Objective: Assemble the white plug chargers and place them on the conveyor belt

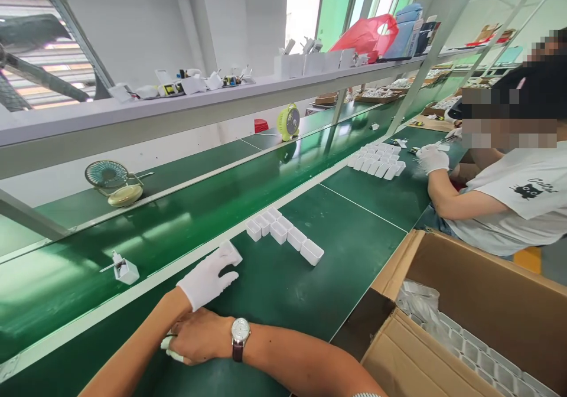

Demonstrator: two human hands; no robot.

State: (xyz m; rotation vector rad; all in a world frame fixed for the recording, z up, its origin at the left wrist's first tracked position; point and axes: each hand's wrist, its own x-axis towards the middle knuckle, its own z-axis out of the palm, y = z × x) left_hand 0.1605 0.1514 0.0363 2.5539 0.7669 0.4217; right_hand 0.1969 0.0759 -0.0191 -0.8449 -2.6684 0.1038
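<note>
My left hand (204, 277), in a white glove, reaches over the green work surface. Its fingers are on a small white plastic case (232, 251) by the pale belt edge, while the thumb stands apart from it. Below the left wrist, my right hand (198, 337) is crossed under with its fingers curled; white covers show on some fingertips. A thin dark bit shows by those fingers, but what they hold is hidden. Beyond the left hand, several open white plastic cases (296, 238) stand in a bent row.
A conveyor belt (190, 220) runs alongside, carrying a white case with parts (126, 270). At the right stands an open cardboard box (482, 267) with more cases inside. A co-worker (500, 178) sits beyond it. A shelf (248, 93) crosses above; small fans (289, 123) stand behind.
</note>
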